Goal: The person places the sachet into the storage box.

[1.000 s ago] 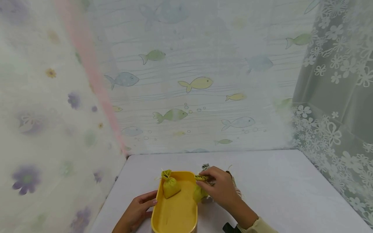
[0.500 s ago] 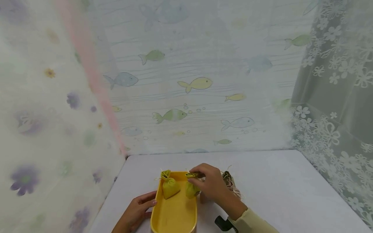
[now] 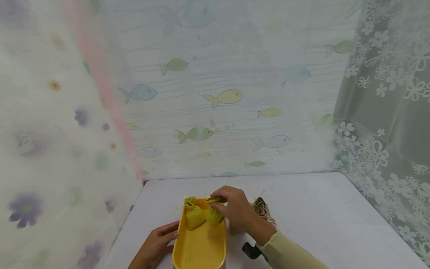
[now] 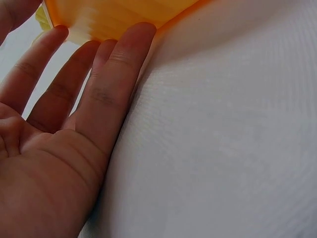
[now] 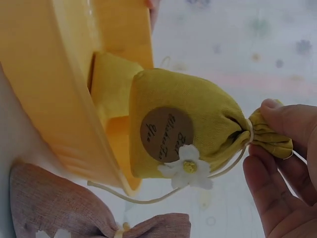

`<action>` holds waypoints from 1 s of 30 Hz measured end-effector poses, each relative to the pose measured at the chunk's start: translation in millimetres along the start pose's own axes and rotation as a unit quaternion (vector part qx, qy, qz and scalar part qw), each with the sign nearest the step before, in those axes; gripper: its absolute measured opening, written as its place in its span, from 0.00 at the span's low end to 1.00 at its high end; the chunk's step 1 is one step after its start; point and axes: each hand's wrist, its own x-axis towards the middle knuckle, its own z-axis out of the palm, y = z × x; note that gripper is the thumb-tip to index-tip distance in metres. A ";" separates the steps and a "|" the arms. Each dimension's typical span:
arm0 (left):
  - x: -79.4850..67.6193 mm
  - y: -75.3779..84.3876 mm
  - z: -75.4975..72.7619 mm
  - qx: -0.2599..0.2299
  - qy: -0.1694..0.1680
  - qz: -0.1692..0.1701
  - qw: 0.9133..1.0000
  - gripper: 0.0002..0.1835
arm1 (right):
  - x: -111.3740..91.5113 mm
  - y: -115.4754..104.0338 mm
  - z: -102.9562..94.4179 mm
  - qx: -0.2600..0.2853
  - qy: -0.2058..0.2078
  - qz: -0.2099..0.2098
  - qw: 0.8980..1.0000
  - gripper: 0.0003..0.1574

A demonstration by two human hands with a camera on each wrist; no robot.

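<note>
White table (image 3: 309,209), fish-print backdrop (image 3: 295,119): mustard pouch (image 5: 168,94) pinched at the yellow tray (image 3: 201,246)

The mustard pouch hangs neck-up just inside the far right wall of the tray; whether its base touches the floor there cannot be told. The right hand (image 3: 233,204) pinches its gathered neck between thumb and fingers. The cloth is matte and finely woven, squared at the base, with a round brown label (image 5: 153,131), a white flower (image 5: 199,173) and a loose pale cord (image 5: 143,201).

Close by, a second pouch (image 3: 195,217) leans in the far left corner, its tied neck at the rim. From there the tray's smooth floor runs toward the near end, leaving room between straight side walls and rounded corners. The left hand (image 3: 159,239) rests slightly bent fingers against the outside of the left wall.

Just beyond the right wall stands a pink-brown pouch (image 5: 54,201) of coarser weave; more pouches (image 3: 260,207) bunch behind the right hand, crowding that side. Farther right, white cloth stretches to the table's slanting edge. A cream sleeve (image 3: 292,252) covers the right forearm, near a black device (image 3: 250,250). Lace curtain (image 3: 386,149) hangs to the right, floral sheeting (image 3: 67,149) to the left.
</note>
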 end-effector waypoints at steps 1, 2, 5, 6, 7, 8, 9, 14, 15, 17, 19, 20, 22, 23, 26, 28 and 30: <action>-0.2 0.2 0.0 0.001 -0.001 0.001 1.000 0.41 | 0.8 1.0 1.6 -0.003 -0.004 -0.001 1.000 0.15; -0.7 0.6 0.0 0.002 -0.001 0.000 1.000 0.41 | 1.5 2.1 3.4 -0.005 -0.007 -0.003 1.000 0.15; -2.6 0.9 -1.4 0.004 -0.001 0.002 1.000 0.41 | 3.5 4.9 9.5 -0.017 -0.018 -0.008 1.000 0.15; -3.6 0.8 -2.1 0.003 -0.001 0.001 1.000 0.42 | 3.8 6.0 11.9 -0.020 -0.022 -0.007 1.000 0.15; -4.4 0.5 -2.8 0.002 -0.001 0.000 1.000 0.42 | 4.2 7.3 14.3 -0.024 -0.026 -0.005 0.999 0.15; -5.2 0.4 -3.2 0.000 -0.001 -0.003 1.000 0.42 | 4.5 7.9 16.0 -0.026 -0.030 0.001 0.999 0.15; -5.5 -0.2 -3.6 -0.001 -0.001 -0.004 1.000 0.42 | 4.7 8.4 17.5 -0.029 -0.033 0.006 0.999 0.15; -4.1 0.5 -3.5 -0.006 -0.011 0.000 1.000 0.41 | 6.0 13.5 21.8 -0.049 -0.045 0.025 0.997 0.16; -3.3 1.0 -3.7 -0.006 -0.013 0.003 1.000 0.40 | 6.4 15.4 22.5 -0.055 -0.047 0.025 0.997 0.16; -1.9 2.3 -3.7 -0.004 -0.015 0.009 1.000 0.39 | 7.2 19.7 23.7 -0.061 -0.051 0.029 0.996 0.16; -1.2 3.4 -3.3 -0.003 -0.017 0.012 1.000 0.39 | 7.6 22.7 24.0 -0.063 -0.055 0.035 0.996 0.16; -1.1 3.7 -3.2 -0.003 -0.016 0.012 1.000 0.39 | 7.6 24.0 24.1 -0.063 -0.057 0.039 0.996 0.16; -1.0 4.2 -1.9 -0.005 -0.018 0.011 1.000 0.39 | 7.6 25.4 23.6 -0.063 -0.061 0.049 0.995 0.16; -0.7 4.0 -1.0 -0.005 -0.018 0.011 1.000 0.38 | 7.4 25.4 23.0 -0.063 -0.063 0.054 0.995 0.16; 0.4 2.9 0.6 -0.008 -0.018 0.009 1.000 0.39 | 6.3 28.2 24.8 -0.079 -0.071 0.060 0.993 0.16; 0.3 1.6 0.8 -0.007 -0.014 0.006 1.000 0.40 | 4.9 31.0 27.9 -0.087 -0.078 0.059 0.991 0.16; -0.3 0.7 0.2 -0.004 -0.008 0.001 1.000 0.41 | 3.6 33.7 31.4 -0.090 -0.081 0.056 0.991 0.16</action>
